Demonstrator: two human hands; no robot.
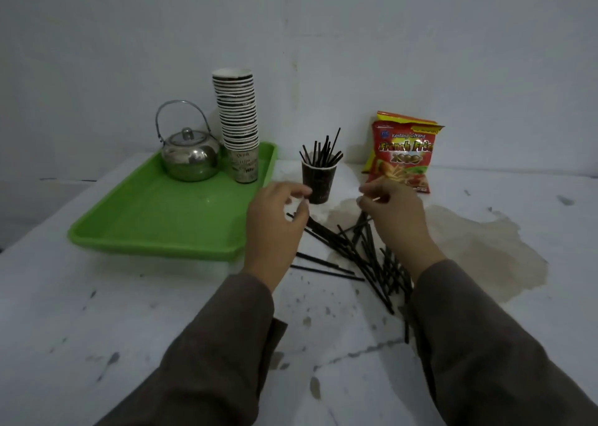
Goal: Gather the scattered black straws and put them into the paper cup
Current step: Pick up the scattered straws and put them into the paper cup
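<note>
While loosely curled, both hands' fingers hold nothing.

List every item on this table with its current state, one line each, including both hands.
Dark paper cup: upright, holding several black straws.
Scattered black straws: loose pile lying on the table.
Left hand: open, empty, beside the cup.
Right hand: fingers curled; contents unclear.
Steel kettle: lid on, standing on the tray.
Green plastic tray: flat.
Paper cup stack: upright.
Red snack bag: leaning against the wall.
</note>
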